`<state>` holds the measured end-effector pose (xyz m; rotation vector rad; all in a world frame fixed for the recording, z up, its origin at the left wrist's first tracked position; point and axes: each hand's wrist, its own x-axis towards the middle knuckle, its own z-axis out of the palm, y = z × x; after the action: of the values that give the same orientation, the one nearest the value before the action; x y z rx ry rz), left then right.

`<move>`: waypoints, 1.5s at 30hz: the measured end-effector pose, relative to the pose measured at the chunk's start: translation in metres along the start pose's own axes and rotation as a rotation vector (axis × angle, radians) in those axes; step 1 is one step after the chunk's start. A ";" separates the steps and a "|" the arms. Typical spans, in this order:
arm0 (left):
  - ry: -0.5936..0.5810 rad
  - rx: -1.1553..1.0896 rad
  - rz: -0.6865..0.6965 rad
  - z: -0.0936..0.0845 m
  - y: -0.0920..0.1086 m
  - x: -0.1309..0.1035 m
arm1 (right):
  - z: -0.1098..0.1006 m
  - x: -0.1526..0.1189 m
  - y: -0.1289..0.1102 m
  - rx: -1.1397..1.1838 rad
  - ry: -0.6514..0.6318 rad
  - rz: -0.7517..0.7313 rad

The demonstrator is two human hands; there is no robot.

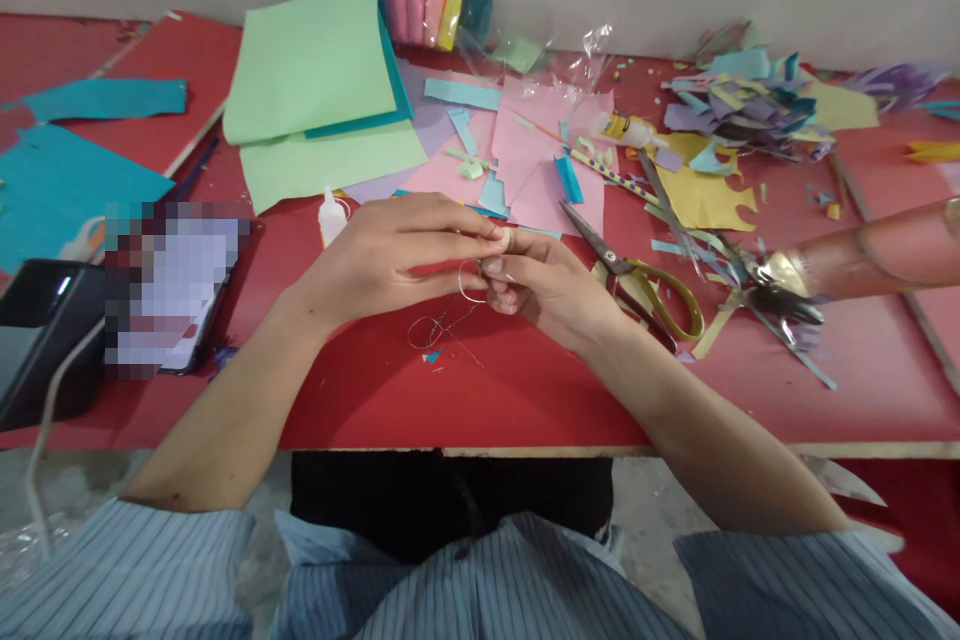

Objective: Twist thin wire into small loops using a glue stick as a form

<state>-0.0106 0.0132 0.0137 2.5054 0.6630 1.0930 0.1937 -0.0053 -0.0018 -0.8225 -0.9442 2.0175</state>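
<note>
Above the red table (465,400), my left hand (397,255) and my right hand (551,285) meet at the fingertips. A thin white thread (463,285) curves in a loop from between the thumb and fingers of my right hand; whether it is thread or fine wire is hard to tell. My left fingertips close on a small pale piece (507,238), largely covered by the fingers of both hands. Beneath the hands, a tangle of thin thread (420,332) lies on the table beside tiny blue scraps (433,357).
Scissors (616,265) with olive handles lie right of my hands, near a brown bottle (877,255) on its side. Behind are green paper (315,60), pink paper (551,140), clay sticks (435,10) and a scrap heap (742,105). A white glue bottle (331,218) and phone (180,285) are left.
</note>
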 end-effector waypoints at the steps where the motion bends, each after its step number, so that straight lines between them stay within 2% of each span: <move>1: -0.006 -0.003 0.005 -0.001 0.000 0.000 | -0.001 0.000 0.000 -0.016 0.001 -0.012; 11: -0.021 -0.001 0.013 -0.005 -0.005 -0.005 | -0.003 0.001 0.000 -0.060 -0.011 -0.024; 19: -0.099 -0.193 -0.024 -0.013 -0.002 -0.001 | -0.002 0.000 0.000 -0.089 -0.005 -0.015; 26: -0.143 0.073 -0.068 -0.010 0.005 -0.003 | -0.001 0.001 0.003 -0.126 0.049 -0.018; 29: -0.125 0.127 -0.049 -0.008 0.003 -0.004 | -0.001 0.002 0.004 -0.129 0.054 -0.039; 33: -0.057 0.199 0.100 -0.007 -0.002 -0.006 | -0.001 0.001 0.004 -0.137 0.045 -0.073; 35: -0.039 0.178 0.116 -0.006 -0.003 -0.005 | 0.001 0.001 0.003 -0.143 0.049 -0.092; 39: -0.054 0.103 -0.015 -0.005 -0.002 -0.004 | 0.002 0.000 0.004 -0.136 0.059 -0.117; 43: 0.013 0.153 0.103 -0.002 0.000 -0.005 | 0.002 0.000 0.006 -0.115 0.036 -0.116; 45: 0.038 0.158 0.116 -0.001 0.000 -0.005 | 0.002 0.000 0.007 -0.099 0.026 -0.110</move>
<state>-0.0148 0.0105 0.0113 2.6933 0.6449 1.1734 0.1900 -0.0092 -0.0062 -0.8294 -1.0583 1.8747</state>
